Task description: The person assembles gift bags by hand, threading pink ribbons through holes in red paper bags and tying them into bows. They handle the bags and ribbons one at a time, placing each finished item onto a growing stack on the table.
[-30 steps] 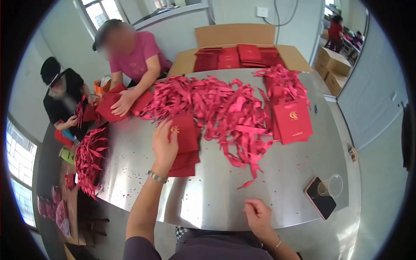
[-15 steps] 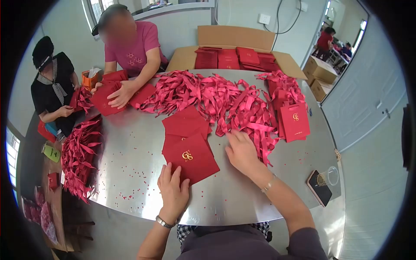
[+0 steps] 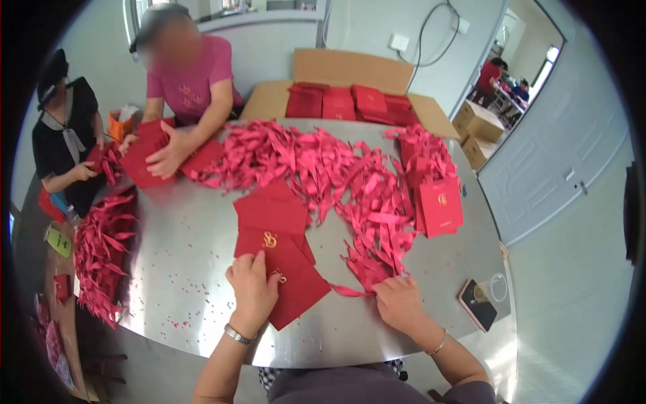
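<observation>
At the near side of the metal table (image 3: 202,269), a flat red paper bag (image 3: 299,289) with a gold monogram lies aslant on overlapping red bags (image 3: 272,215); the left hand (image 3: 254,289) rests on it, fingers loosely spread; the right hand (image 3: 402,306), fingertips drawn together, pinches a pink ribbon (image 3: 350,291) that reaches the bag's corner; whether it is fastened there I cannot tell; no complete ribbon loop shows on this bag or those beneath, so their ribbon work looks unfinished; beyond lies a heap of ribbons (image 3: 323,161); the right-hand stack (image 3: 442,214) and the left-hand bundle (image 3: 104,256) already bear ribbons; more red bags fill the cardboard box (image 3: 353,64) behind, beside a co-worker (image 3: 195,81) handling bags; a phone (image 3: 476,310) lies near the right edge.
</observation>
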`<action>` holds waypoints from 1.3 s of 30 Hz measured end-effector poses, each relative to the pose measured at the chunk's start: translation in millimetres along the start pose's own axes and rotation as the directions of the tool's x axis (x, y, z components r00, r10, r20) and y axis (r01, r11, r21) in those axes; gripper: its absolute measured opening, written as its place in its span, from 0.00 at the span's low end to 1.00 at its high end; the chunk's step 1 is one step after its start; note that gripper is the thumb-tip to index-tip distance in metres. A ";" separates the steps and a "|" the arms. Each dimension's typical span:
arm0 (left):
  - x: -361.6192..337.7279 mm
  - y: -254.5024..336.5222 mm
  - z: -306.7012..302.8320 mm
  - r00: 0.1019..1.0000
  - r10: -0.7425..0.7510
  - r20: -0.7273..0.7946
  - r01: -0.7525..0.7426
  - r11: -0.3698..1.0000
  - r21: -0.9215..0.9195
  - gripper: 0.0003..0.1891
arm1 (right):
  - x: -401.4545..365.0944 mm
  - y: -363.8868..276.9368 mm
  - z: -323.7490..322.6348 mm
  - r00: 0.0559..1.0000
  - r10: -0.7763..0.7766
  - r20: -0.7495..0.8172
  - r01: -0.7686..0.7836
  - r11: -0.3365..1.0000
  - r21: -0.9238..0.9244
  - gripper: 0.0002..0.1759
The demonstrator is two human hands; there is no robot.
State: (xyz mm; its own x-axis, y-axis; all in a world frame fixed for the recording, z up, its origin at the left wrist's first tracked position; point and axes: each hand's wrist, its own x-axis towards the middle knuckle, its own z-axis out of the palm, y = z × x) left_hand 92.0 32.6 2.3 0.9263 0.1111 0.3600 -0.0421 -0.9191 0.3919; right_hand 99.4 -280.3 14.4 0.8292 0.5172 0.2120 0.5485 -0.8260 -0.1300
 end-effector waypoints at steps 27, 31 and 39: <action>-50.5 40.2 -49.1 0.896 0.038 0.443 0.174 0.887 -0.427 0.13 | 4.9 -82.4 8.3 0.976 0.171 -0.137 -0.019 0.688 0.726 0.10; -53.1 46.9 -47.3 0.898 0.095 0.430 0.174 0.819 -0.546 0.12 | 0.7 -98.0 -2.7 0.973 0.210 -0.098 -0.065 0.655 0.753 0.09; -48.4 41.0 -24.6 0.907 0.080 0.413 0.168 0.831 -0.531 0.08 | -1.1 -111.3 17.4 0.995 0.063 -0.075 0.007 0.720 0.694 0.08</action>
State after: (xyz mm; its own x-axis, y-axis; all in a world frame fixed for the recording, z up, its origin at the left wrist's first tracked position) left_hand 36.3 -1.2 21.7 0.9916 -0.1294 0.0081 -0.0778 -0.5443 0.8353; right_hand 39.3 -185.0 11.7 0.8518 0.4455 0.2756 0.4752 -0.4355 -0.7645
